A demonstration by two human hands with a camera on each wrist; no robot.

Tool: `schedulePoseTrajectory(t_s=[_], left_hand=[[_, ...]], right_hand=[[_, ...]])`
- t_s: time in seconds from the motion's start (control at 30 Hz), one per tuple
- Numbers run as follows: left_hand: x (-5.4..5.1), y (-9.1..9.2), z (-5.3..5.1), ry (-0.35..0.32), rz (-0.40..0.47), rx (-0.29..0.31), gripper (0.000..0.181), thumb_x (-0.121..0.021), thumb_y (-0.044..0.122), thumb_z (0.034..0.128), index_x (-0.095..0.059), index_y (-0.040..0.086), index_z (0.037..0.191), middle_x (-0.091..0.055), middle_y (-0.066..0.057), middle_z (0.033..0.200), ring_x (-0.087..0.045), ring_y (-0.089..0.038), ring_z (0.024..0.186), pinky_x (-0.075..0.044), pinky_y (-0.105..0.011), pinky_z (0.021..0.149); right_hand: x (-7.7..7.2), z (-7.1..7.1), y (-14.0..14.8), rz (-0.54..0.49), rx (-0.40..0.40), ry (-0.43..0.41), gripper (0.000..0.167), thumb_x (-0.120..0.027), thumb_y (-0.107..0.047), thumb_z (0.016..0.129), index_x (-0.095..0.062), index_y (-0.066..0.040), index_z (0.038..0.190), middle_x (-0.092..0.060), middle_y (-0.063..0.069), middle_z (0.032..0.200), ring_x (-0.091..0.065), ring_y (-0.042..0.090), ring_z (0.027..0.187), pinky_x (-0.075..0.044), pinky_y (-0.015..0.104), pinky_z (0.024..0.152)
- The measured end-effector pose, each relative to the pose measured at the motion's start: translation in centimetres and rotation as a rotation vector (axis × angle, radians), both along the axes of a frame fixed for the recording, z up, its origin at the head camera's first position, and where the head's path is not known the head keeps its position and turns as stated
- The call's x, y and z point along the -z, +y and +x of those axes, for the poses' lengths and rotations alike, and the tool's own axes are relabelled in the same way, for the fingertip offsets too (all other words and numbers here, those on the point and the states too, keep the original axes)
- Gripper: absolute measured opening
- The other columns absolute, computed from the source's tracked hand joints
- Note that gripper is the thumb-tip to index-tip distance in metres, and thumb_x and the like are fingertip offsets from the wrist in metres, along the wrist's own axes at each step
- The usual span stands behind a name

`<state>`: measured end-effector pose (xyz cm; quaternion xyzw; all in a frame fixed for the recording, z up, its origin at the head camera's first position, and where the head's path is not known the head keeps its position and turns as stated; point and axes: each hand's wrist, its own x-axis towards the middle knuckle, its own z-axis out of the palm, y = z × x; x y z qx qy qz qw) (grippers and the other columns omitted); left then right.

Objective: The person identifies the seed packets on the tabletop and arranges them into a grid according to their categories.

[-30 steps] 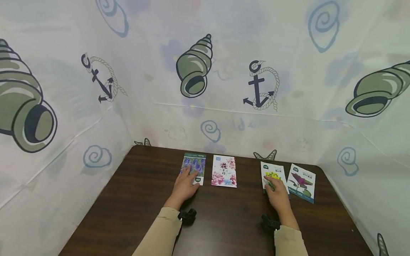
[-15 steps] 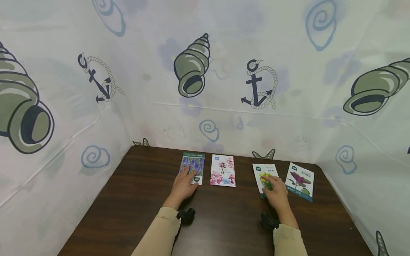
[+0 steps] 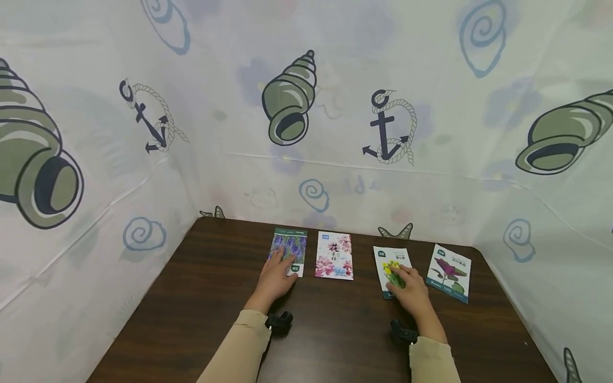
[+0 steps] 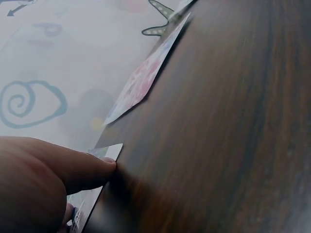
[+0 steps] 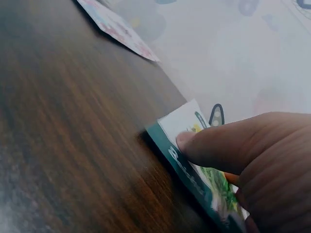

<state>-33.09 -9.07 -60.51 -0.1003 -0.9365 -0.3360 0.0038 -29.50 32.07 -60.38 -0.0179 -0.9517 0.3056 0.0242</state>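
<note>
Since the earlier frame, the yellow-flower packet has slid leftwards under our right grip, widening the gap to the magenta-flower packet, which lies at a slant at the right end of the row. The left grip has stayed on the purple-spike packet.

Our right fingers lie loosely spread over the yellow-flower packet's right side, with the thumb pressed on its face just beside the teal band. We see no pinch there. The left fingers are likewise spread, resting on the purple-spike packet, the thumb at its right edge. Between the two lies the pink-blossom packet, untouched, beside the purple-spike one and well apart from the yellow-flower one. All four are on the dark surface.

The step in hand looks to be spacing and straightening the row. To do it well, we should press only lightly and slide from the wrist, so the thin packet does not buckle. It is slightly tilted, so a small turn would square it with its neighbour. We would keep the left grip still meanwhile.
</note>
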Motion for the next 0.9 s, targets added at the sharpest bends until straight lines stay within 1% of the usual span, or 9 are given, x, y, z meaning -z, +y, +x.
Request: schedulePoseTrajectory(t_s=[0.13, 0.27, 0.3, 0.37, 0.43, 0.5, 0.53, 0.63, 0.9], left_hand=[[-0.1, -0.1, 0.2, -0.001, -0.015, 0.005, 0.063, -0.070, 0.028, 0.1055, -0.053, 0.012, 0.163, -0.021, -0.025, 0.181, -0.013, -0.045, 0.170, -0.011, -0.065, 0.138], [0.3, -0.3, 0.2, 0.015, -0.012, 0.014, 0.063, -0.070, 0.031, 0.1058, -0.052, 0.012, 0.164, -0.020, -0.024, 0.181, -0.012, -0.045, 0.170, -0.011, -0.066, 0.137], [0.4, -0.3, 0.1, 0.022, -0.010, 0.016, 0.063, -0.071, 0.031, 0.1056, -0.053, 0.012, 0.163, -0.021, -0.025, 0.180, -0.013, -0.046, 0.170, -0.011, -0.066, 0.137], [0.5, -0.2, 0.0, 0.017, -0.015, 0.019, 0.064, -0.071, 0.031, 0.1052, -0.052, 0.013, 0.164, -0.021, -0.025, 0.181, -0.013, -0.046, 0.170, -0.011, -0.066, 0.137], [0.6, -0.1, -0.1, 0.004, -0.020, 0.018, 0.064, -0.071, 0.031, 0.1055, -0.052, 0.012, 0.164, -0.020, -0.025, 0.181, -0.011, -0.045, 0.170, -0.010, -0.064, 0.138], [0.8, 0.0, -0.1, 0.000, -0.029, 0.014, 0.065, -0.072, 0.031, 0.1051, -0.052, 0.013, 0.164, -0.020, -0.024, 0.181, -0.011, -0.043, 0.171, -0.009, -0.063, 0.139], [0.7, 0.1, 0.0, -0.005, -0.036, 0.014, 0.065, -0.072, 0.031, 0.1051, -0.052, 0.013, 0.164, -0.020, -0.024, 0.181, -0.011, -0.043, 0.171, -0.010, -0.063, 0.139], [0.8, 0.1, 0.0, 0.000, -0.027, 0.013, 0.064, -0.073, 0.031, 0.1047, -0.053, 0.013, 0.163, -0.021, -0.023, 0.181, -0.011, -0.043, 0.171, -0.010, -0.064, 0.139], [1.3, -0.1, -0.5, -0.007, -0.004, 0.008, 0.066, -0.073, 0.033, 0.1043, -0.052, 0.013, 0.164, -0.018, -0.020, 0.182, -0.008, -0.041, 0.172, -0.006, -0.063, 0.139]], right_hand=[[-0.3, 0.4, -0.4, 0.036, 0.007, -0.059, 0.071, -0.074, -0.045, 0.103, -0.051, -0.020, 0.165, -0.043, 0.027, 0.158, -0.045, 0.049, 0.132, -0.038, 0.071, 0.102], [-0.6, 0.6, -0.8, 0.036, 0.023, -0.073, 0.073, -0.075, -0.050, 0.102, -0.052, -0.020, 0.164, -0.047, 0.024, 0.144, -0.044, 0.044, 0.121, -0.037, 0.065, 0.097], [-0.6, 0.7, -0.9, 0.035, 0.025, -0.073, 0.073, -0.075, -0.049, 0.102, -0.053, -0.018, 0.164, -0.046, 0.024, 0.143, -0.044, 0.045, 0.122, -0.037, 0.066, 0.099], [-0.6, 0.7, -0.9, 0.024, 0.021, -0.070, 0.071, -0.075, -0.045, 0.103, -0.053, -0.013, 0.163, -0.043, 0.028, 0.151, -0.041, 0.052, 0.136, -0.034, 0.073, 0.113], [-0.6, 0.8, -0.9, -0.015, 0.003, -0.080, 0.070, -0.074, -0.039, 0.104, -0.052, -0.008, 0.163, -0.034, 0.031, 0.165, -0.028, 0.058, 0.155, -0.021, 0.077, 0.127], [-0.7, 0.9, -0.9, -0.049, -0.016, -0.094, 0.068, -0.074, -0.034, 0.104, -0.051, -0.006, 0.162, -0.022, 0.031, 0.176, -0.012, 0.060, 0.164, -0.011, 0.079, 0.131], [-0.7, 1.0, -0.9, -0.066, -0.025, -0.102, 0.068, -0.074, -0.033, 0.104, -0.051, -0.005, 0.162, -0.018, 0.030, 0.178, -0.007, 0.060, 0.165, -0.008, 0.079, 0.131], [-0.8, 1.3, -0.9, -0.088, -0.044, -0.120, 0.068, -0.075, -0.033, 0.104, -0.053, -0.004, 0.161, -0.015, 0.029, 0.180, -0.010, 0.057, 0.166, -0.013, 0.077, 0.131], [-1.0, 1.9, -1.2, -0.023, -0.062, -0.109, 0.077, -0.078, -0.044, 0.101, -0.052, -0.006, 0.162, -0.025, 0.035, 0.173, -0.024, 0.061, 0.158, -0.023, 0.079, 0.128]])
